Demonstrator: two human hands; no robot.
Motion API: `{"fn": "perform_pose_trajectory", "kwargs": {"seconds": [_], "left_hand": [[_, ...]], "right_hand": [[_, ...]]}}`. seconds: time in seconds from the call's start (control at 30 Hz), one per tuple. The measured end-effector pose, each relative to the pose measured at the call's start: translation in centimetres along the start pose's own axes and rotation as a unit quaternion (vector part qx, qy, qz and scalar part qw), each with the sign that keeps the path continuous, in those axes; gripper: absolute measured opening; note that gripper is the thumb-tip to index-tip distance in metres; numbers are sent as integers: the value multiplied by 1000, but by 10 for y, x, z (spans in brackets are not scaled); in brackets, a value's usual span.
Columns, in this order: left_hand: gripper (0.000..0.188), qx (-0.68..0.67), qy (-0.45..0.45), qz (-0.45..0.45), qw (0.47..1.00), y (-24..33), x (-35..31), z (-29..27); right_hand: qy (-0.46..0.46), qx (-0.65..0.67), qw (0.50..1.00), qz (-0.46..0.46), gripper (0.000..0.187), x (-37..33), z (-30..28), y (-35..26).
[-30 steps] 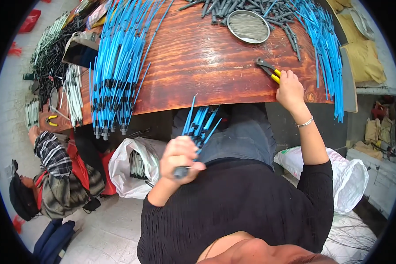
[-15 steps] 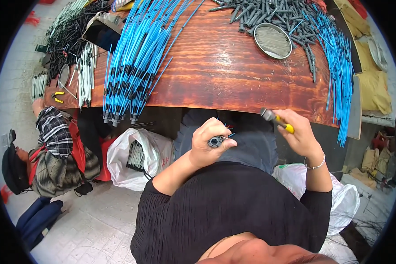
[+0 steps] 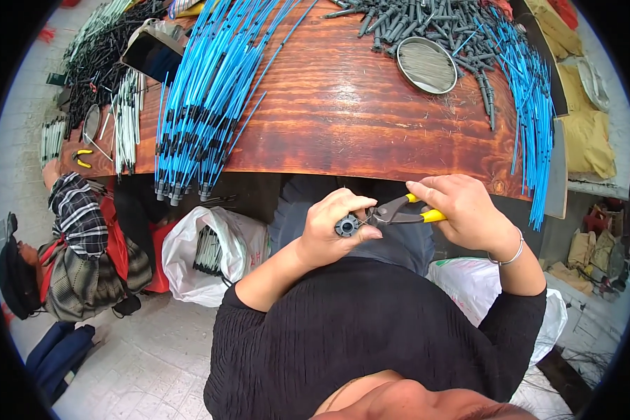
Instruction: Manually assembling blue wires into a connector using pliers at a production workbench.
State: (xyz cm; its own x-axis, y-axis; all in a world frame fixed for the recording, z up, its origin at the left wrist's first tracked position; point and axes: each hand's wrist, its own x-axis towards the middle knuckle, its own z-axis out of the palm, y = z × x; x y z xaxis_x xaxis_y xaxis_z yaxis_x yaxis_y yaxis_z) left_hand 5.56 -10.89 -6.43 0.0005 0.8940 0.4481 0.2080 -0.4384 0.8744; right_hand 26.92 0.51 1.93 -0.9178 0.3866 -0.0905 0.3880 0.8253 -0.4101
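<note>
My left hand (image 3: 323,222) is closed around a dark grey tubular plastic piece (image 3: 346,225), its round ribbed end facing up. Thin wire ends show beside its thumb. In my right hand (image 3: 462,210) is a pair of pliers (image 3: 392,212) with yellow grips and dark metal, the handles spread apart. Their jaws reach the wire ends right at the left hand's fingers; whether they bite on a wire I cannot tell. Both hands hover above my lap, just off the table's front edge.
On the wooden table (image 3: 329,140) lie a big bundle of blue rods (image 3: 210,105), grey plastic pieces (image 3: 399,24), a round dish (image 3: 430,92) of thin pins and more blue rods (image 3: 535,133). White bags (image 3: 178,280) flank my lap. Another person (image 3: 84,217) sits at left.
My right hand has brought the pliers left to the left hand, turning them so the jaws point at the held piece. Their handles are now spread. The left hand keeps its hold.
</note>
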Motion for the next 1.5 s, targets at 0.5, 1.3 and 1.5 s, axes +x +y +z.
{"fn": "perform_pose_trajectory", "kwargs": {"seconds": [0.5,1.3,1.5], "left_hand": [[47,46,58,-9,997,-4,1,-5],[66,-19,67,-14,998,-14,15,-5],[65,-47,23,-1,999,-15,24,-7]], "right_hand": [[70,-211,974,-39,39,17,3,-16],[63,-39,997,28,46,-7,-7,-22],[-28,25,997,65,44,-16,5,7]]}}
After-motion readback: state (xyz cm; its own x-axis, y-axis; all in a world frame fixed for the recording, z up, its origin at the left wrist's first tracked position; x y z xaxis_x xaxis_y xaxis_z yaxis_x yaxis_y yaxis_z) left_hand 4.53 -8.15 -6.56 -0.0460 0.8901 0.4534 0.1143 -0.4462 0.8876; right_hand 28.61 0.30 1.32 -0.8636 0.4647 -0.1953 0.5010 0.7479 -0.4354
